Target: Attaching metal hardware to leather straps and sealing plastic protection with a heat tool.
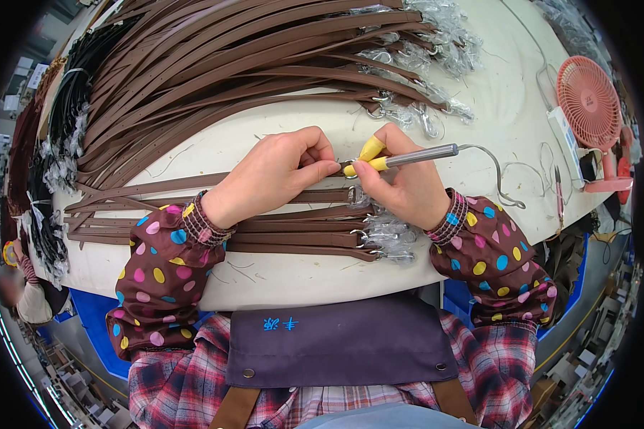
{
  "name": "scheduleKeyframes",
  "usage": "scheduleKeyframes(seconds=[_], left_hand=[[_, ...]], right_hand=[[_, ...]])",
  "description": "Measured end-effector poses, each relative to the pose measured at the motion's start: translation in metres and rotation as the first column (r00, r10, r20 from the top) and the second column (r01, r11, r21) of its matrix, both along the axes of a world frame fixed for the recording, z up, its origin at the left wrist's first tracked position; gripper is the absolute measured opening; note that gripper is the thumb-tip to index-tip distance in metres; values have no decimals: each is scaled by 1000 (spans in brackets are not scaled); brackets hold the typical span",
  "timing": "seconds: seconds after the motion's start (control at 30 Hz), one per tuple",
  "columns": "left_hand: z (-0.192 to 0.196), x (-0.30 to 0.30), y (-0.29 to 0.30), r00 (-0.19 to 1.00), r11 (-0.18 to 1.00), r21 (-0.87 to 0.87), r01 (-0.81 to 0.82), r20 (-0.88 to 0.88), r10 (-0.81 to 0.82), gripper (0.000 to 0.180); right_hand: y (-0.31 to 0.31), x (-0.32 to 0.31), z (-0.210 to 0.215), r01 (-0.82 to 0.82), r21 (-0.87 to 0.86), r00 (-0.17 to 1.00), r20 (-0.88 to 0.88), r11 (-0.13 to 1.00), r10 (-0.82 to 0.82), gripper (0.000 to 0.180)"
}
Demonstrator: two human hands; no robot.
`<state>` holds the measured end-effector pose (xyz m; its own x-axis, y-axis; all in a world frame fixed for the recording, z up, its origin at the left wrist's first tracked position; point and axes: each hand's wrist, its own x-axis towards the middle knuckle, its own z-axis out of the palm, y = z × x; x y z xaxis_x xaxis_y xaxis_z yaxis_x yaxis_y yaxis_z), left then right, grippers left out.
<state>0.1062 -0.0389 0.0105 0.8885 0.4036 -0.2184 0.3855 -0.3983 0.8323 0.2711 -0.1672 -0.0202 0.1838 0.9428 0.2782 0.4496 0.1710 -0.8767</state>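
Observation:
My left hand [265,179] pinches the end of a brown leather strap [182,184] between thumb and forefinger, beside a small metal ring. In my right hand [411,189] is a corded pen-shaped tool [426,154] with a steel barrel and a yellow grip. Its front end reaches the strap end by my left fingertips; my fingers hide the exact contact. Yellow material covers the right forefinger's tip. Below my hands lie several more brown straps [286,239] in a row, their metal clasps [393,236] wrapped in clear plastic.
A large heap of brown straps [250,50] fills the table's [322,279] far side. Black straps [75,107] hang at the left. At the right stand a pink fan [589,104] and a white power strip [567,146], near pink-handled tweezers [559,196]. Another person [32,300] is far left.

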Motion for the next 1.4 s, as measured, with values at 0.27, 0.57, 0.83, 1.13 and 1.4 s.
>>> scheduleKeyframes(seconds=[0.27, 0.57, 0.83, 1.13, 1.4], left_hand=[[1, 1, 0, 1000, 1000, 5, 3, -4, -3, 14], [1, 0, 0, 1000, 1000, 5, 8, 3, -8, 14], [-1, 0, 1, 999, 999, 33, 2, 50, -4, 16], [0, 6, -4, 999, 990, 139, 36, 18, -38, 16], [-6, 0, 4, 991, 968, -214, -129, -60, 119, 12]], right_hand=[[0, 1, -1, 0, -7, 1000, 5, 1000, 0, 23], [0, 0, 0, 2, -8, 1000, -9, 1000, -2, 23], [-2, 0, 0, -4, -41, 997, -79, 999, 0, 21], [-2, 8, 6, 95, 58, 980, -182, 994, -83, 16], [2, 1, 4, 19, 23, 982, -187, 1000, -14, 19]])
